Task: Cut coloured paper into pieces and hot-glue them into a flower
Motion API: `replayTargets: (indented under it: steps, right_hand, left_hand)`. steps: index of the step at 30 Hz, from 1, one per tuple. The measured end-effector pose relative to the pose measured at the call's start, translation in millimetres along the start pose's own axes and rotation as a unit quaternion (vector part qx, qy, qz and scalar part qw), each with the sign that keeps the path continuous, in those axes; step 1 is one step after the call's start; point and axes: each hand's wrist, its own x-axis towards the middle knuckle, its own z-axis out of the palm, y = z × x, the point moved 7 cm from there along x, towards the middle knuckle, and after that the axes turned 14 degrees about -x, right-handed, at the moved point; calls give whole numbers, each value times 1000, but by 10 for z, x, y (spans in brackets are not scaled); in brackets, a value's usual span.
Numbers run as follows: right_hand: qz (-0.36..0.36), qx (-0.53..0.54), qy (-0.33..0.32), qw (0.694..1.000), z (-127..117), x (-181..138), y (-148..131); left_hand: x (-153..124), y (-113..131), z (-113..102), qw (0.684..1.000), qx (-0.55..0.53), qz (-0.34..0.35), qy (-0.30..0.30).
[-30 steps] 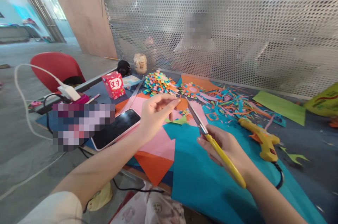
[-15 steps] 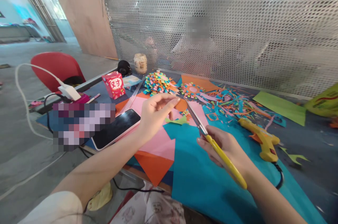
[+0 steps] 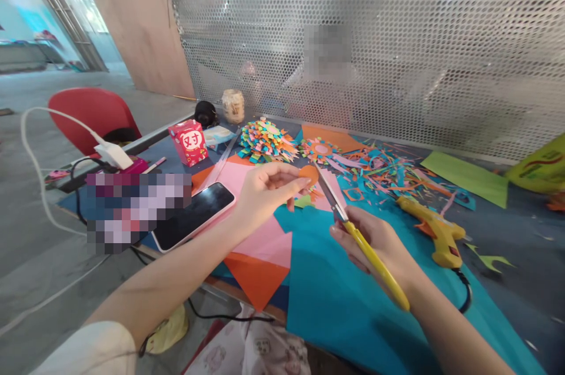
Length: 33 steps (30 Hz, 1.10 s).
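Observation:
A small rounded piece of orange paper is pinched between the thumb and fingers of my left hand. My right hand is closed around yellow-handled scissors, their blades pointing up and away, the tips close beside the orange piece. Beneath my hands lie pink paper and a large blue sheet. Behind my left hand rises a heap of fringed multicoloured paper pieces. A flat paper flower with a pink centre lies to the right of that heap.
Paper scraps spread across the back right, near a yellow glue gun with a black cord. At left are a phone, a red box and a white charger. A perforated metal panel stands behind the table.
The orange piece has turned and shifted slightly right in my left hand, showing more of its round face. My right hand and the scissors have barely moved.

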Motion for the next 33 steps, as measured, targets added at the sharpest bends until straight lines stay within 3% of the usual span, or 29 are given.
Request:
replayTargets:
  steps: [8, 15, 25, 33]
  right_hand:
    - [10, 4, -9, 1000, 2, -13, -18]
    - [1, 22, 3, 1000, 18, 16, 53]
    - [0, 1, -1, 1000, 23, -1, 49]
    - [-7, 11, 2, 1000, 26, 14, 51]
  left_hand:
    - [-1, 114, -68, 997, 12, 58, 41]
    - [-14, 85, -26, 998, 15, 60, 8]
    - [-9, 167, -106, 992, 64, 104, 42]
    - [-38, 135, -62, 992, 57, 107, 17]
